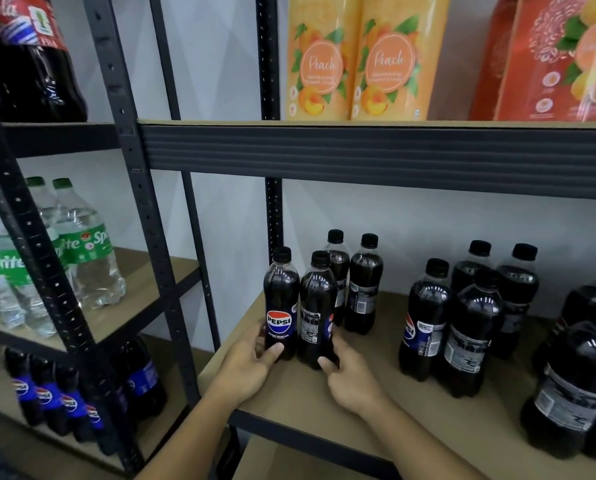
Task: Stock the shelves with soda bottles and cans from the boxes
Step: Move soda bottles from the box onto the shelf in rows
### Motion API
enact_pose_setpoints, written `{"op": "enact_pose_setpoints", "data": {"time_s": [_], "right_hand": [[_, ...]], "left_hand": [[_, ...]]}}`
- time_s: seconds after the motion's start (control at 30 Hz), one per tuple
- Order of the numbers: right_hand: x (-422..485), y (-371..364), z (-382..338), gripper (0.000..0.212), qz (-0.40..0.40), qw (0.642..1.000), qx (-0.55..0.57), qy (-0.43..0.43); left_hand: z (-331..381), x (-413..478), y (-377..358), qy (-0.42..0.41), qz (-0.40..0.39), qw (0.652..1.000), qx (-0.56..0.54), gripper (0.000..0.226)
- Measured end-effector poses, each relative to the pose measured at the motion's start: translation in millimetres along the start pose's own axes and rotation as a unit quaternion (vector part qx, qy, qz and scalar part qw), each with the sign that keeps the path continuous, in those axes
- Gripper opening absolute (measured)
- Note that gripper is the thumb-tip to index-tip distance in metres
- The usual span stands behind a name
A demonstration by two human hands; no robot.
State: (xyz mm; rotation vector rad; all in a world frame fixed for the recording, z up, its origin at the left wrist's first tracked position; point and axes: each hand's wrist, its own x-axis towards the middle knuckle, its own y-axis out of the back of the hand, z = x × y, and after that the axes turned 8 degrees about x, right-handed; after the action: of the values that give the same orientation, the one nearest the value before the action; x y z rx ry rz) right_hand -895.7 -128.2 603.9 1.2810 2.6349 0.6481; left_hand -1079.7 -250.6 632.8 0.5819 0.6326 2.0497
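- While upright at the shelf's [324, 410] front-left corner, 2 small Pepsi btls are gripped: left hand [244, 367] fingers curl round left bottle [281, 306], label "PEPSI"; right hand [350, 374] fingers wrap right bottle [317, 313], barcode side out.
- Back pair [364, 285] just behind; group of 4 [428, 313] to the right.
- Above: 2 "Peach" packs [319, 64].
- Next rack: Sprite btls [85, 251], green caps.

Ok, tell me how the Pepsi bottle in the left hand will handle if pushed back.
The Pepsi bottle looks full, so probably heavy for its size. It is tall and narrow, so a high push may tip it; the left hand grips it low. Its glossy plastic may be slippery.
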Motion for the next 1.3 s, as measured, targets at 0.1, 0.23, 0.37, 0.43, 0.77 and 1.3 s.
{"op": "enact_pose_setpoints", "data": {"time_s": [0.1, 0.23, 0.37, 0.43, 0.77, 1.3], "right_hand": [[1, 1, -4, 0.063, 0.013, 1.0, 0.021, -0.002], [2, 1, -11, 0.064, 0.025, 0.999, 0.023, 0.015], [-2, 0, -14, 0.073, 0.036, 0.999, -0.015, 0.031], [-3, 1, -14, 0.072, 0.03, 0.997, -0.059, 0.037], [-39, 29, -12, 0.073, -0.072, 0.986, -0.145, 0.04], [-151, 92, 11, 0.069, -0.209, 0.877, -0.396, 0.173]], "left_hand": [[2, -1, -1, 0.0, 0.026, 1.0, -0.005, 0.055], [1, -2, -1, 0.006, 0.044, 0.999, -0.016, 0.056], [2, -3, 0, 0.004, 0.056, 0.998, 0.006, 0.055], [2, -6, -2, -0.01, 0.066, 0.997, 0.046, 0.049], [3, -27, -11, -0.015, 0.038, 0.969, 0.243, 0.076], [58, -170, -87, 0.06, -0.004, 0.943, 0.327, 0.072]]}}
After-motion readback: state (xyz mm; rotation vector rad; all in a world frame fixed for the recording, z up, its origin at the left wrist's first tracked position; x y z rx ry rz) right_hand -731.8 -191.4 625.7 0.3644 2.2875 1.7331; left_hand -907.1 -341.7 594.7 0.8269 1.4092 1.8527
